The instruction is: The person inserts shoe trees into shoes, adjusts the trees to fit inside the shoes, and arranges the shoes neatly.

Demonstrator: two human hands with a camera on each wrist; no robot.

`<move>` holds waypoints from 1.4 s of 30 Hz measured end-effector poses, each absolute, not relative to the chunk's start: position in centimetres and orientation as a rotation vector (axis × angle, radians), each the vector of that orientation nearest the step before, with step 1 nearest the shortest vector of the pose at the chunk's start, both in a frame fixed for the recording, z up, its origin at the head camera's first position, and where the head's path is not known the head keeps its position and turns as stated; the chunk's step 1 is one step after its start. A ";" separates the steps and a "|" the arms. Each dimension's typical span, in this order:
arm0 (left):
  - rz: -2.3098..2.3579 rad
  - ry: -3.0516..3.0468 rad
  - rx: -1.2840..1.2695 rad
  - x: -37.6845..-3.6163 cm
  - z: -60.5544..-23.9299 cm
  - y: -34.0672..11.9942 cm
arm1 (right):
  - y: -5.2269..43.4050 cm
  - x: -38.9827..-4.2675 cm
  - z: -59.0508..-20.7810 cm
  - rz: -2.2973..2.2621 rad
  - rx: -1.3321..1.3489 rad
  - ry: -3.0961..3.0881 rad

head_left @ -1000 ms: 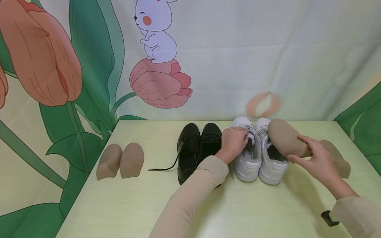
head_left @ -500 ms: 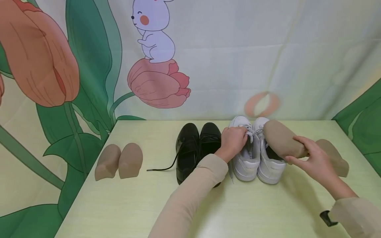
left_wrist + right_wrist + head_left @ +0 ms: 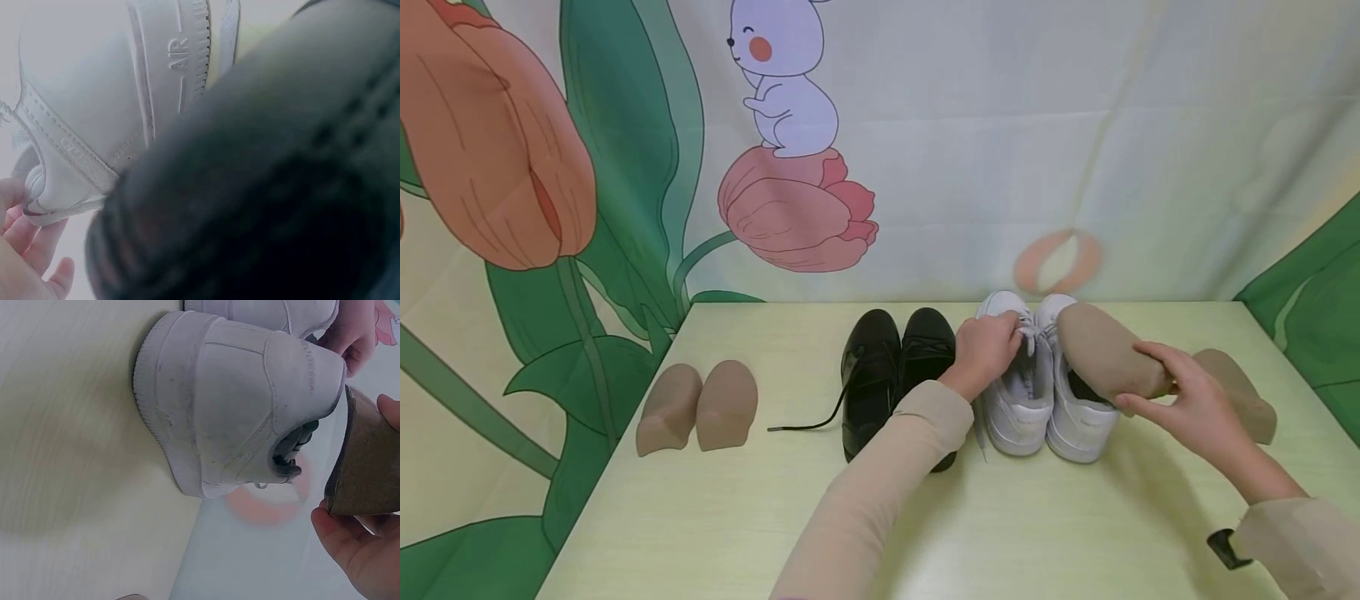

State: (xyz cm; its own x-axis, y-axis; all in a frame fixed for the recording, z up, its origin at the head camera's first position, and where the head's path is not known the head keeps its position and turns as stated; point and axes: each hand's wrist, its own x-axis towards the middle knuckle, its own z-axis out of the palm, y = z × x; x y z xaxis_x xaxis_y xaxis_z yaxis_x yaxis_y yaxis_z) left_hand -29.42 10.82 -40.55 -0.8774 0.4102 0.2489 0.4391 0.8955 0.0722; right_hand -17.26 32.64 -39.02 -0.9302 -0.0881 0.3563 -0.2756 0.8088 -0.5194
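Observation:
In the head view a pair of white sneakers stands with toes to the back: the left sneaker (image 3: 1018,423) and the right sneaker (image 3: 1081,432). My left hand (image 3: 987,348) pinches the upper edge of the left sneaker near its laces; the left wrist view shows the fingers (image 3: 39,250) at the edge of its opening. My right hand (image 3: 1197,402) grips the rear end of a brown shoe insert (image 3: 1105,350) between thumb and fingers. It is held tilted above the right sneaker's opening, rounded end forward. Seen from the right wrist, the insert (image 3: 369,462) is outside the shoe.
A pair of black shoes (image 3: 871,400) stands left of the sneakers, one black lace (image 3: 808,428) trailing on the table (image 3: 760,533). Two brown inserts (image 3: 727,406) lie at the left, and another insert (image 3: 1238,393) lies behind my right hand. A printed cloth (image 3: 940,167) hangs behind.
My right hand has carried the insert slightly left, farther over the right sneaker. The left hand keeps its hold. The whole head view has shifted a little.

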 end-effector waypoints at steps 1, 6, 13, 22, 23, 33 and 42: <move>-0.198 -2.838 -0.645 -29.5 -40.5 10.8 | 32.6 -17.2 -38.9 0.840 0.280 -2.682; -0.269 -2.847 -0.649 -29.6 -40.6 10.7 | 32.0 -16.9 -38.4 0.867 0.297 -2.714; -0.359 -2.855 -0.659 -29.6 -40.6 10.5 | 31.3 -16.6 -38.1 0.872 0.346 -2.719; -0.558 -2.877 -0.756 -29.8 -40.6 9.8 | 30.8 -16.4 -37.7 0.894 0.383 -2.753; -0.575 -2.881 -0.765 -29.9 -40.7 9.8 | 30.7 -16.4 -37.7 0.890 0.383 -2.758; -0.611 -2.902 -0.809 -30.1 -40.6 9.4 | 30.6 -16.4 -37.9 0.887 0.449 -2.794; -0.625 -2.923 -0.848 -30.5 -40.4 9.4 | 30.1 -16.3 -37.8 0.890 0.518 -2.823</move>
